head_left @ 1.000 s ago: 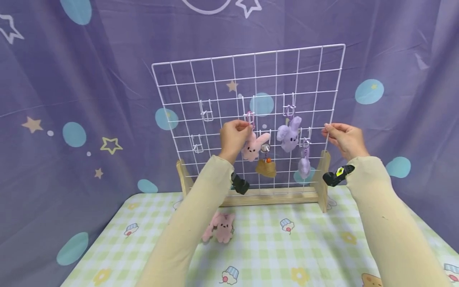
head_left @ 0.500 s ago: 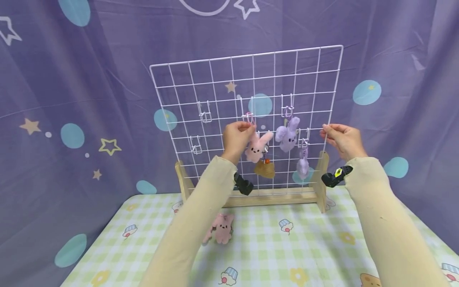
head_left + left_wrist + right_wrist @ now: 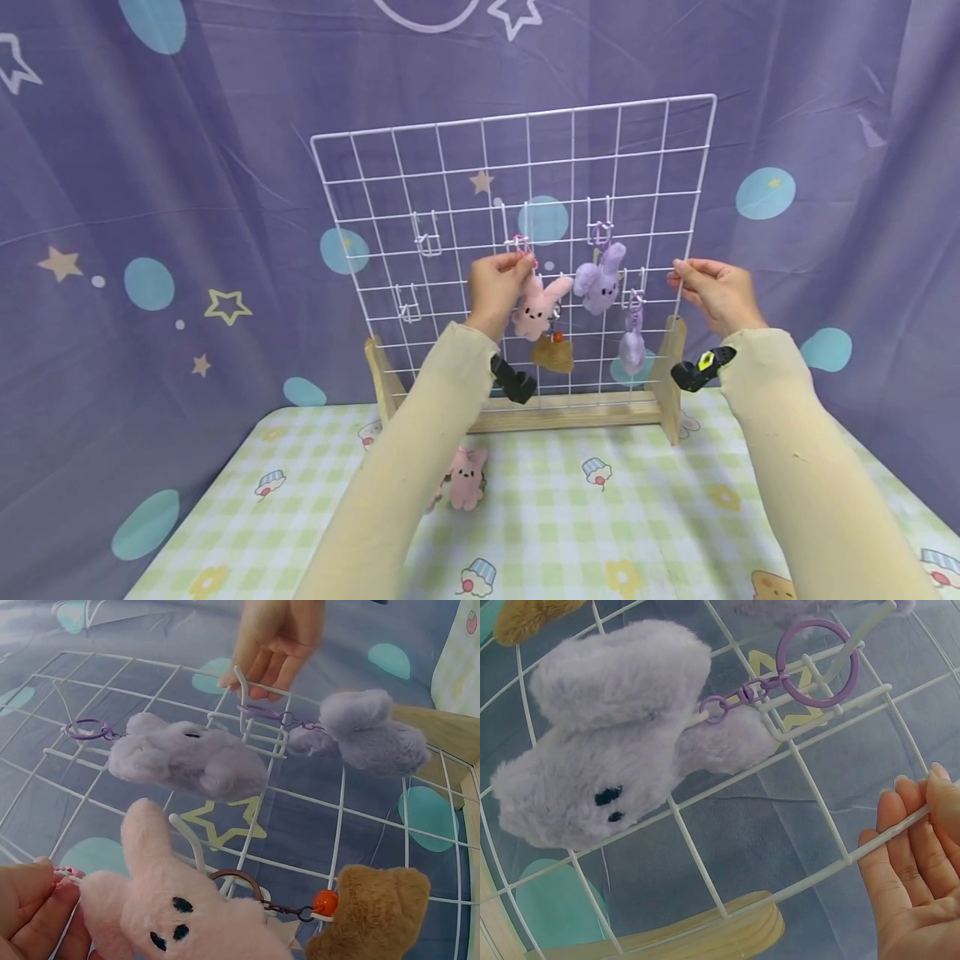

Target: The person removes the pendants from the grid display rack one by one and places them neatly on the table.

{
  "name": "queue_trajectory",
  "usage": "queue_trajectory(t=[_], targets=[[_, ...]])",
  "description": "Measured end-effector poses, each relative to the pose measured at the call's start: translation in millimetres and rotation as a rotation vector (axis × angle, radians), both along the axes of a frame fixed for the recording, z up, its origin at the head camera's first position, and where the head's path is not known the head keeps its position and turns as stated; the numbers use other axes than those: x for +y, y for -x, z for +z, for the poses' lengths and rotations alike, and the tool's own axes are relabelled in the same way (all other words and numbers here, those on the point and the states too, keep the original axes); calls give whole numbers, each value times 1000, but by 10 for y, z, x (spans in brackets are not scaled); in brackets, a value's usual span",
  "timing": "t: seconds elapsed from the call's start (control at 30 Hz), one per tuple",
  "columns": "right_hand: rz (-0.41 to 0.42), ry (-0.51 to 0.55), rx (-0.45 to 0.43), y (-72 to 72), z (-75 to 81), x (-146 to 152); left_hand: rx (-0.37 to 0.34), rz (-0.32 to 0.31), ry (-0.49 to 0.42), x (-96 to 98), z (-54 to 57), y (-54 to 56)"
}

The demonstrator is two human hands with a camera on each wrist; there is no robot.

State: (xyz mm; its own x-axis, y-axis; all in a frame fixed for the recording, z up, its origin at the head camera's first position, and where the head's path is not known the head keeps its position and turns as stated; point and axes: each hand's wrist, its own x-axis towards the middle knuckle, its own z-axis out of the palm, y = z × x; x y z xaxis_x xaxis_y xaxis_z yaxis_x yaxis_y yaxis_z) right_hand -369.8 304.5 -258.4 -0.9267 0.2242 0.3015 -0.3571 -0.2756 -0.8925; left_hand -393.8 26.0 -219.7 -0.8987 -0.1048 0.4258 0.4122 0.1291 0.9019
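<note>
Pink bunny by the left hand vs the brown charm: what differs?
Colour: the pink bunny is pale pink; the brown charm is tan-brown.
Detail: the pink bunny shows long ears and a dark-eyed face; the brown charm shows no face but has an orange bead above it.
Contact: the left hand pinches the pink bunny's pink chain; neither hand touches the brown charm.
Shared: both are fuzzy.

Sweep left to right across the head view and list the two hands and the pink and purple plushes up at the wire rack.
Left hand → pink bunny plush → upper purple plush → lower purple plush → right hand.
</note>
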Motion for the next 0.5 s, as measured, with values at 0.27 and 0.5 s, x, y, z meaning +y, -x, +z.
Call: queue_trajectory(t=[0.27,0.5], targets=[[-3,2,-7,-1,1,-5,-6,8,-28,24,37,-5],[7,4,-3,-2,2,1,-6,3,-25,14,61,-28]])
